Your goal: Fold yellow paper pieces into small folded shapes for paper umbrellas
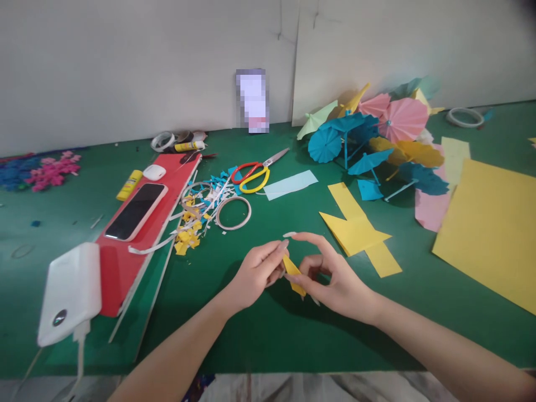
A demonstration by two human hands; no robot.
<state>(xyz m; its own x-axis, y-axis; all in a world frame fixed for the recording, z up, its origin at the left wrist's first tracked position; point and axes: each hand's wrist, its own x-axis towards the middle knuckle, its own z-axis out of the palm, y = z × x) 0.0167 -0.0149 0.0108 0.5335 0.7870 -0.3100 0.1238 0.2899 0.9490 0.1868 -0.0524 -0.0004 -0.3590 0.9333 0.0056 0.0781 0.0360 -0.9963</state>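
My left hand (262, 271) and right hand (335, 279) meet above the near middle of the green worktop (251, 340), both closed by thumb and fingers on a small folded yellow paper (295, 276); the left pinches its upper end, the right its lower part, with my right index finger extended toward the left fingertips. To the right of my hands lie yellow paper pieces (355, 229), one strip crossing beneath a pointed, folded piece, and farther right a large yellow sheet (492, 234). Behind these stands a cluster of paper umbrellas (406, 120) in blue, pink, yellow and pale green. Beyond my hands, scissors with red and yellow handles (257, 174) lie beside a pale blue strip (291, 185), and nearer is a roll of tape (233, 213), next to a scatter of blue, white and yellow scraps (201, 209). On the left, a red board (115, 273) carries a dark-screened phone (136, 212), a small white case (154, 172) and part of a white power bank (71, 293) with a cable plugged in; a yellow glue stick (129, 185) lies at the board's left edge. A second, blurred phone (253, 100) leans at the wall.
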